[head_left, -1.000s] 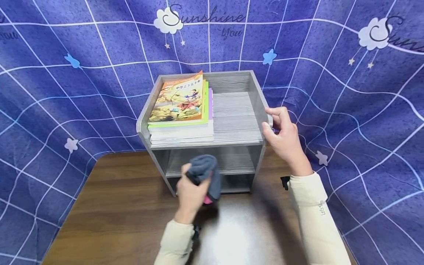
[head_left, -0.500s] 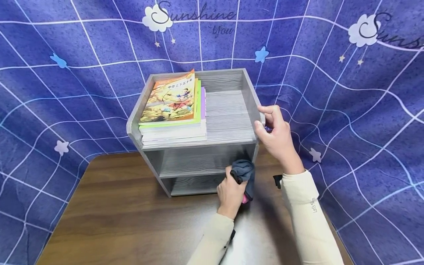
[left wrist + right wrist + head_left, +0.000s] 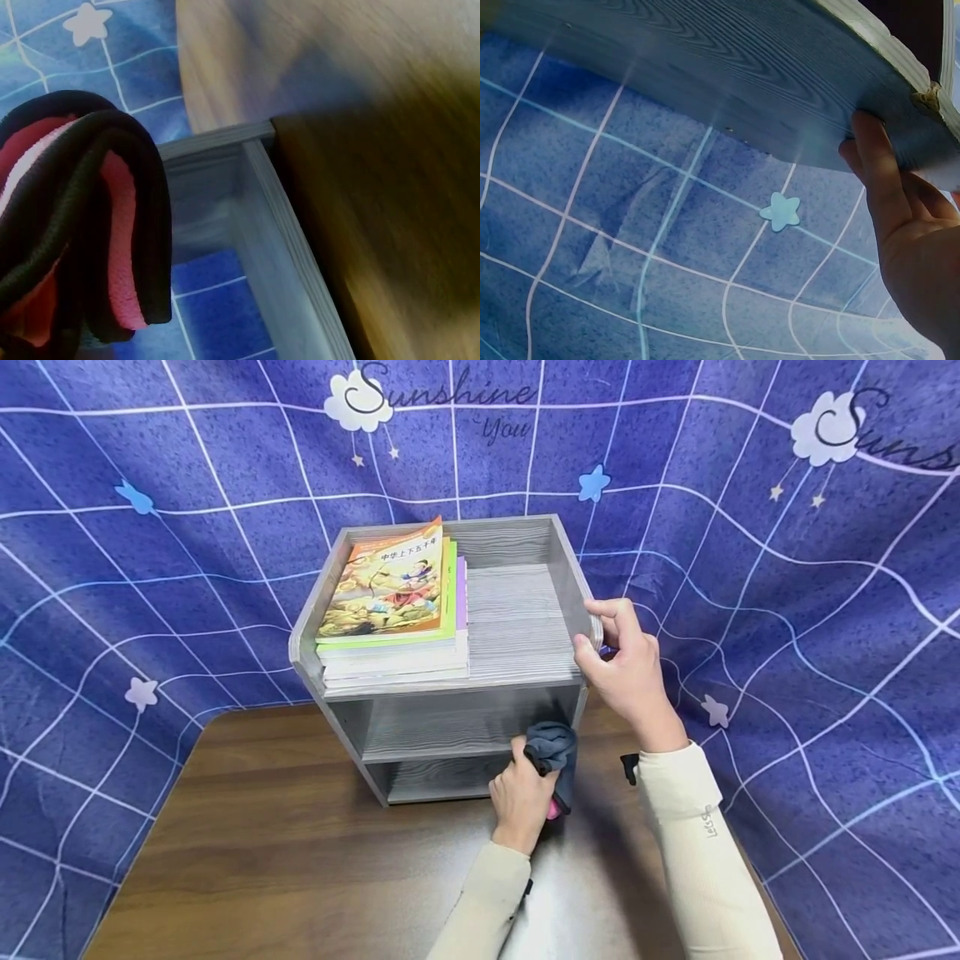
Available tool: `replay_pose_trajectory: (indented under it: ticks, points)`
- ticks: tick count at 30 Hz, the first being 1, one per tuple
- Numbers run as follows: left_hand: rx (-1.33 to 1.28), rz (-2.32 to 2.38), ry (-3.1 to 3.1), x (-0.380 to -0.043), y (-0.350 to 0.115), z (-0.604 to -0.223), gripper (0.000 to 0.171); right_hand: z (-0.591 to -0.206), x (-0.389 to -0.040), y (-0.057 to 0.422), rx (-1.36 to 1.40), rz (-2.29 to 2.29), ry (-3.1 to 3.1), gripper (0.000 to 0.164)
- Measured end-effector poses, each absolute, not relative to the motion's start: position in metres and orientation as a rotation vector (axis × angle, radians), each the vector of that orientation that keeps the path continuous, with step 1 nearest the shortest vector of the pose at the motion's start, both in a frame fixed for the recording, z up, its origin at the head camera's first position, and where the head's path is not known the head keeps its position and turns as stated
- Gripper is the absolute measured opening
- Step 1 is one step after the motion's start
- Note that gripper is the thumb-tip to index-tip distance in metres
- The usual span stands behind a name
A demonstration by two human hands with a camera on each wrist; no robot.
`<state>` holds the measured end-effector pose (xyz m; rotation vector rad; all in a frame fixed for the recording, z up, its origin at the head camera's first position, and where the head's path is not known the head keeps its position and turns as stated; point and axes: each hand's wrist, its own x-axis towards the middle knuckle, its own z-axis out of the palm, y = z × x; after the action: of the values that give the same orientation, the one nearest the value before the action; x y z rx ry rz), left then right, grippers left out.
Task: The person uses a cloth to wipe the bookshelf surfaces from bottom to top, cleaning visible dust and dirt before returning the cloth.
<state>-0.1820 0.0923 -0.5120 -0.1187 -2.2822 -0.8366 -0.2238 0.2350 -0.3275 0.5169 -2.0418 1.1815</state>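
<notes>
A grey wood-grain shelf unit point(image 3: 517, 610) stands on the brown table. My left hand point(image 3: 522, 797) grips a bunched cloth point(image 3: 557, 747), dark blue-grey with black edging and a bit of pink, at the front right upright by the lower shelves. In the left wrist view the folded cloth point(image 3: 120, 232) shows pink and black layers beside the frame. My right hand point(image 3: 628, 672) holds the front edge of the top right side panel, thumb inside and fingers outside. In the right wrist view, fingers point(image 3: 877, 165) lie against the panel's outer face point(image 3: 705, 67).
Several stacked books point(image 3: 390, 602) occupy the left of the top tray, an orange illustrated cover uppermost. A blue patterned curtain point(image 3: 480, 460) surrounds the table point(image 3: 262, 843) at back and sides. The panel's edge looks chipped at one corner point(image 3: 928, 97).
My left hand has carried the cloth rightward along the shelf front to the right upright, and has stayed there since the half-second-old frame. My right hand keeps its hold on the panel.
</notes>
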Motion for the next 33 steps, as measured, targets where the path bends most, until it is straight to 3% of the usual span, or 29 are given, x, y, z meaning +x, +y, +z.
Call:
replay_pose_trajectory:
  ticks: [13, 33]
  points:
    - [-0.095, -0.808, -2.284, -0.182, 0.067, -0.516, 0.066, -0.329, -0.227, 0.234, 0.518, 1.187, -2.049, 0.037]
    - [-0.035, -0.76, -2.212, -0.181, -0.015, -0.521, 0.054, -0.328, -0.225, 0.235, 0.502, 1.174, -2.055, 0.038]
